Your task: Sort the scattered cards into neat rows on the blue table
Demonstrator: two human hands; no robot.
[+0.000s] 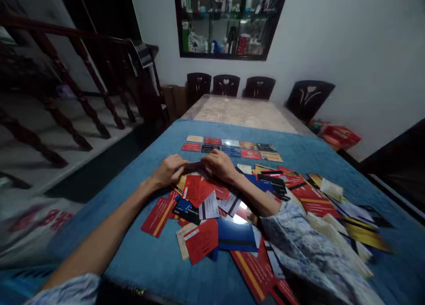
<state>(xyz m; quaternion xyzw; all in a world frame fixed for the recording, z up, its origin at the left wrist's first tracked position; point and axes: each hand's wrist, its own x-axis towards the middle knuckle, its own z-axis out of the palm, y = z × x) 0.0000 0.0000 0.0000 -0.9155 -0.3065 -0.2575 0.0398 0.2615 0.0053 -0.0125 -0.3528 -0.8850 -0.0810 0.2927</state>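
Observation:
My left hand [171, 168] and my right hand [219, 164] hold a card [194, 164] between them, seen nearly edge-on. The fingers of both are closed on its two ends. Beneath my wrists spreads a loose heap of plastic cards and paper folders, among them a red folder [201, 241], a blue card with a dark stripe [236, 235] and a white striped card [209, 206]. Just beyond my hands, several cards lie flat in two neat rows, such as a red card [251, 154] and a cream card [195, 138].
A blue cloth [142, 247] covers the near part of the long table [232, 108]. More cards and red folders [307, 194] are strewn to the right. Dark chairs [226, 84] stand at the far end. A wooden railing [88, 70] runs along the left.

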